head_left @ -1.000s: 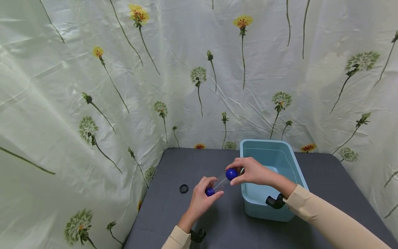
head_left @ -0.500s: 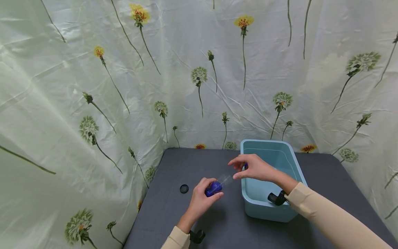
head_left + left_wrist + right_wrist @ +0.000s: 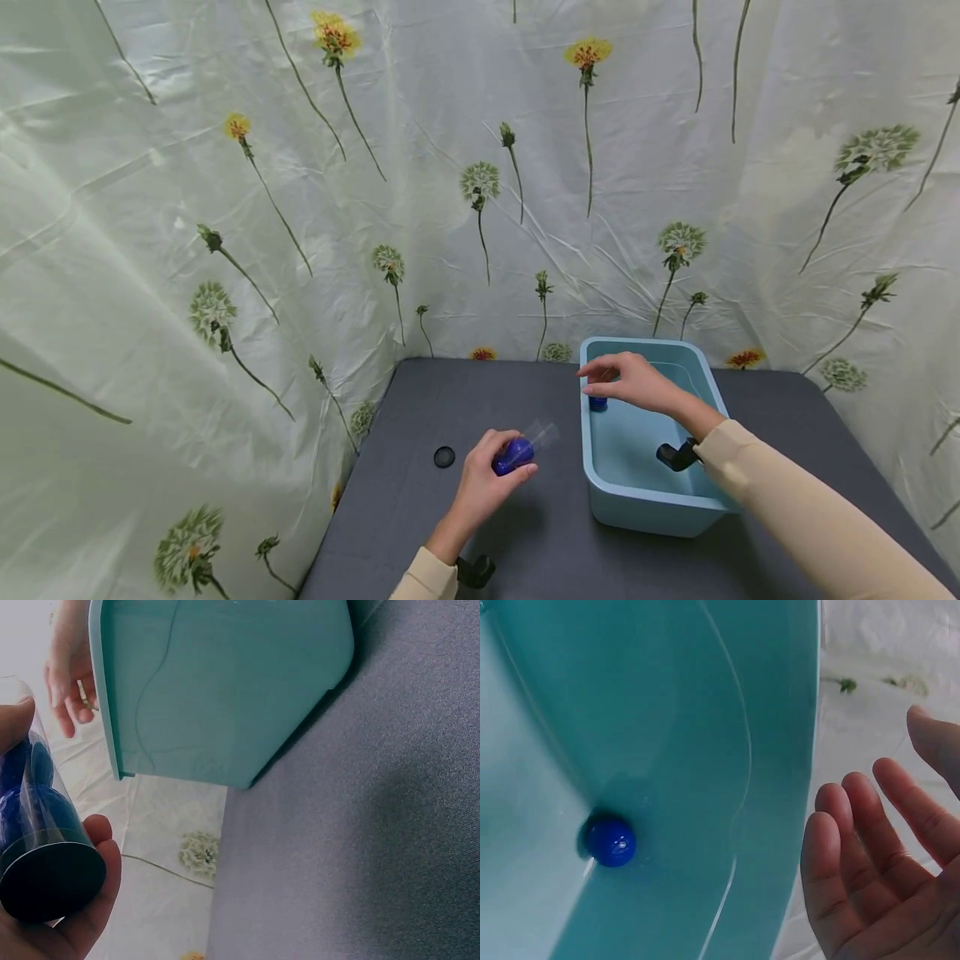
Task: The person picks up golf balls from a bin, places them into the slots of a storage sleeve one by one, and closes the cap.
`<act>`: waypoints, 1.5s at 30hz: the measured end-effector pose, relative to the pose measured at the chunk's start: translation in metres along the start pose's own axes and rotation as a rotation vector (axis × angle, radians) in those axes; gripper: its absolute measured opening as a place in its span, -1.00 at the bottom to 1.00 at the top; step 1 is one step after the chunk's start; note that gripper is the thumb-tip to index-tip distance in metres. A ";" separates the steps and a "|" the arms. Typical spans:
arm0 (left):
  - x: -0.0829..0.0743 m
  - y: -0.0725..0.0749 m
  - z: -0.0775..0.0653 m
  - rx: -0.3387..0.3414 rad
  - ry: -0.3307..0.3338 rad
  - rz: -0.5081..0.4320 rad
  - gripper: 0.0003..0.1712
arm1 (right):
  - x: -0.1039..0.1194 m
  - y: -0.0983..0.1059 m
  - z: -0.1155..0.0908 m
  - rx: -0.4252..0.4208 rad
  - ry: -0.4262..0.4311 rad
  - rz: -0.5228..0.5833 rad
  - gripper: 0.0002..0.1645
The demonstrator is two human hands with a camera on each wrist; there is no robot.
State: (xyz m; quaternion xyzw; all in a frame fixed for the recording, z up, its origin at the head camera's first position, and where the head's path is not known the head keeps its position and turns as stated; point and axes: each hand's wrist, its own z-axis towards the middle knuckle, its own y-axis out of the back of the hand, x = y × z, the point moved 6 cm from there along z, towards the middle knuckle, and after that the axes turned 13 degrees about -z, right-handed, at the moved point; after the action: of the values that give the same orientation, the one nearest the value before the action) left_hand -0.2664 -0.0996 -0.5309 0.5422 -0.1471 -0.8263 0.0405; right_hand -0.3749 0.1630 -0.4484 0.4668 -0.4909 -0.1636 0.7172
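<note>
My left hand grips a clear tube tilted over the table, its mouth toward the bin. Blue balls sit inside it, and a black cap covers its lower end in the left wrist view. Over the near-left side of the light blue bin, my right hand holds nothing, its fingers loosely bent and thumb apart. One glossy blue ball lies in a bottom corner of the bin, partly behind the right hand in the head view.
A round black lid lies on the dark grey table, left of the left hand. Behind the table hangs a pale curtain printed with dandelions. Each wrist wears a black camera mount.
My right hand drew a blue ball away from the tube's mouth, moved right over the bin and let it go inside. The left hand stays in place with the tube.
</note>
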 end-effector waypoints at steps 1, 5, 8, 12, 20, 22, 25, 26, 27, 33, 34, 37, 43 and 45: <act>0.000 0.000 0.000 0.000 0.000 -0.001 -0.47 | -0.005 0.001 0.002 0.006 -0.013 0.011 -0.54; 0.000 -0.001 0.000 0.010 -0.002 -0.012 -0.46 | -0.021 0.002 0.010 0.044 -0.050 0.049 -0.53; 0.000 -0.003 0.000 0.018 0.000 -0.023 -0.46 | -0.033 0.002 0.015 0.064 -0.084 0.053 -0.55; 0.001 -0.003 0.000 0.013 0.000 -0.038 -0.48 | -0.054 -0.006 0.023 0.105 -0.146 0.076 -0.55; 0.008 -0.005 -0.001 0.007 0.015 -0.016 -0.48 | -0.088 -0.036 0.031 0.238 -0.272 0.044 -0.47; 0.008 -0.004 -0.002 0.005 0.017 -0.020 -0.48 | -0.094 -0.041 0.030 0.259 -0.302 0.030 -0.44; 0.008 -0.001 -0.002 -0.001 0.013 -0.023 -0.48 | -0.102 -0.046 0.027 0.281 -0.352 0.051 -0.38; 0.008 0.000 -0.002 -0.004 0.012 -0.021 -0.48 | -0.105 -0.048 0.027 0.288 -0.359 0.057 -0.35; 0.009 0.000 -0.001 -0.007 0.012 -0.019 -0.48 | -0.107 -0.049 0.027 0.294 -0.370 0.063 -0.32; 0.009 0.002 -0.002 -0.008 0.015 -0.003 -0.47 | -0.122 -0.060 0.024 0.315 -0.399 0.094 -0.20; 0.009 0.002 -0.002 -0.009 0.016 -0.001 -0.47 | -0.124 -0.062 0.024 0.320 -0.400 0.097 -0.20; 0.009 0.002 -0.002 -0.006 0.024 0.005 -0.47 | -0.126 -0.065 0.025 0.319 -0.391 0.107 -0.25; 0.010 0.001 -0.002 0.002 0.035 -0.005 -0.46 | -0.124 -0.059 0.027 0.210 -0.345 0.043 -0.60; 0.010 0.001 -0.001 0.001 0.035 -0.007 -0.45 | -0.124 -0.060 0.026 0.222 -0.343 0.048 -0.58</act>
State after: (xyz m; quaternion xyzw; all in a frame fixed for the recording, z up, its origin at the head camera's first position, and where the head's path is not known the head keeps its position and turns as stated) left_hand -0.2693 -0.1027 -0.5400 0.5572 -0.1450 -0.8166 0.0397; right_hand -0.4412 0.2044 -0.5646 0.4966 -0.6318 -0.1686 0.5708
